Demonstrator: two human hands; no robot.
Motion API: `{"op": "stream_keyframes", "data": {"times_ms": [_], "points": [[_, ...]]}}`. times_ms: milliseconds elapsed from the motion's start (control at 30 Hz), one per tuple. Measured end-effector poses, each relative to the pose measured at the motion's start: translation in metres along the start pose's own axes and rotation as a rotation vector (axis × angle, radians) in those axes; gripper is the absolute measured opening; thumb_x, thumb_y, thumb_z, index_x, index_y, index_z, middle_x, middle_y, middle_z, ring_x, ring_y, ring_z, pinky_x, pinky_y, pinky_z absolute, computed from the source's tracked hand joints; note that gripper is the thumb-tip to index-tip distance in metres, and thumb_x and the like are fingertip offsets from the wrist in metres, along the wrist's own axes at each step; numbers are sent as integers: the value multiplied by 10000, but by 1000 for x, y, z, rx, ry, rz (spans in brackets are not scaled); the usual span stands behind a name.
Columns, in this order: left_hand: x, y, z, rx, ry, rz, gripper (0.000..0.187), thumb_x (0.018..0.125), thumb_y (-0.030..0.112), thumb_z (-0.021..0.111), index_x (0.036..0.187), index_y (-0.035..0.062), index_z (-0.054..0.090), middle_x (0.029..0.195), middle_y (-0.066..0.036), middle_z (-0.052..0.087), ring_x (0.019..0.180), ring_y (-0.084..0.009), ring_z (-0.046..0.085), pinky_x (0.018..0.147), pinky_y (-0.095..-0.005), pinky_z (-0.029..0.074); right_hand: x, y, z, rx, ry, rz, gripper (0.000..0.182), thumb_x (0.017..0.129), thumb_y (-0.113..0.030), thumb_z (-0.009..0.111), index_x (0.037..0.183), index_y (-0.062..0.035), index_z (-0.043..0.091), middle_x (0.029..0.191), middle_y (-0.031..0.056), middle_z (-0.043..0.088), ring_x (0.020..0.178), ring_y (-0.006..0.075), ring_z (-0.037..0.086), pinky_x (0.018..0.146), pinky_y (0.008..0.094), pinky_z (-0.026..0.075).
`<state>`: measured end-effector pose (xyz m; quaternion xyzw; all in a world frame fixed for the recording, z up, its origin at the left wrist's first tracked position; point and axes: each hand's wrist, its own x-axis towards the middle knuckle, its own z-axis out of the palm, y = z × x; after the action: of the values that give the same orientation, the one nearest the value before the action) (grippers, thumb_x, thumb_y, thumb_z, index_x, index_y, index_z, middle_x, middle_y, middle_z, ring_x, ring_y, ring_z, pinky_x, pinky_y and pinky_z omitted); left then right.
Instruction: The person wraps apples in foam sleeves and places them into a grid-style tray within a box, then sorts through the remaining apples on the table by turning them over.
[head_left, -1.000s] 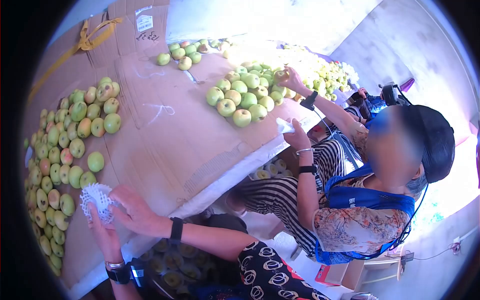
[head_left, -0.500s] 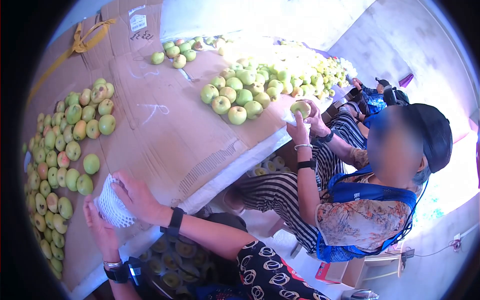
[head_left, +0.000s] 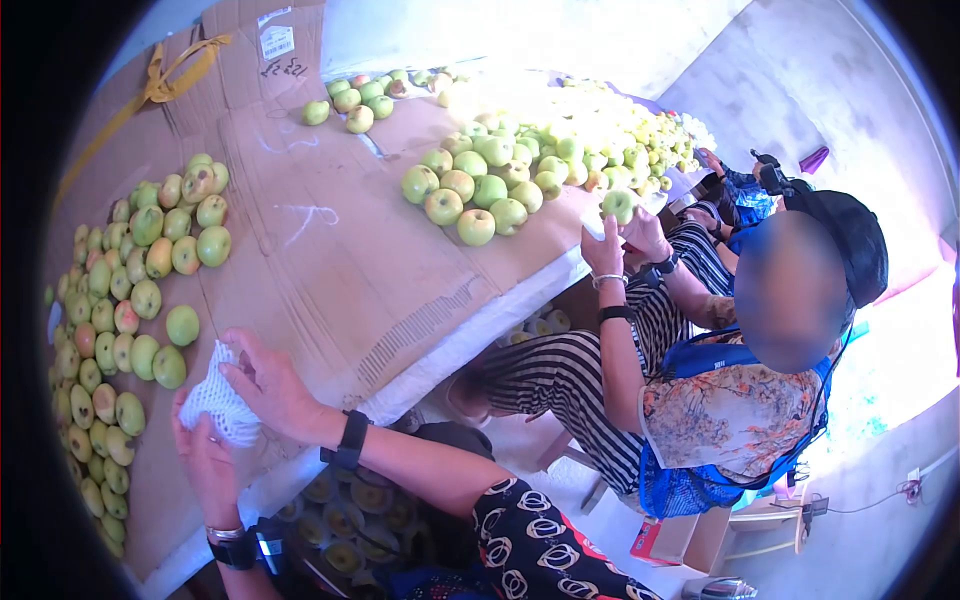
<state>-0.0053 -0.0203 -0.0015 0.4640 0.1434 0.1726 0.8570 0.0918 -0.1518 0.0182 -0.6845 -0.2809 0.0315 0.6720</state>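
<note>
A white foam net sleeve (head_left: 222,402) is held between my two hands above the table's near edge. My right hand (head_left: 268,388) pinches its upper side between thumb and fingers. Lower down, my left hand (head_left: 207,452) grips the sleeve's bottom end, fingers curled against the mesh. The net looks slack and crumpled; I cannot make out any fruit within it. Just left of my hands lies a large pile of green apples (head_left: 146,300), some blushed red, with a single apple (head_left: 182,325) at its right side.
Cardboard (head_left: 340,250) covers the table. A second apple heap (head_left: 490,185) stretches toward the back wall. At right a seated co-worker holds a green apple (head_left: 619,206); another person sits farther back. Net-wrapped apples (head_left: 345,520) stand in a container below the table edge.
The foam sleeve has gone from rounded and spread to narrower and crumpled, as my left fingers close on its lower end. The co-worker's hands and apple have shifted slightly right.
</note>
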Motion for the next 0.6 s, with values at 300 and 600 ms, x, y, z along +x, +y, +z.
{"op": "stream_keyframes", "data": {"times_ms": [300,600], "points": [[7,-6,-8,19,228,137,361,917,118,439,1268,69,371,1185,-93,477,1043,-182,513,878,-299,429,-11,-20,-4,-46,-179,-134,650,764,-123,606,1308,-16,268,926,186,540,873,289,558,744,385,443],[-8,2,31,87,261,111,348,886,91,488,1224,120,409,906,-41,540,813,-104,528,697,-250,472,-12,-5,-1,171,-75,71,514,843,-80,542,1311,-58,331,841,87,596,751,141,588,667,279,482]]}}
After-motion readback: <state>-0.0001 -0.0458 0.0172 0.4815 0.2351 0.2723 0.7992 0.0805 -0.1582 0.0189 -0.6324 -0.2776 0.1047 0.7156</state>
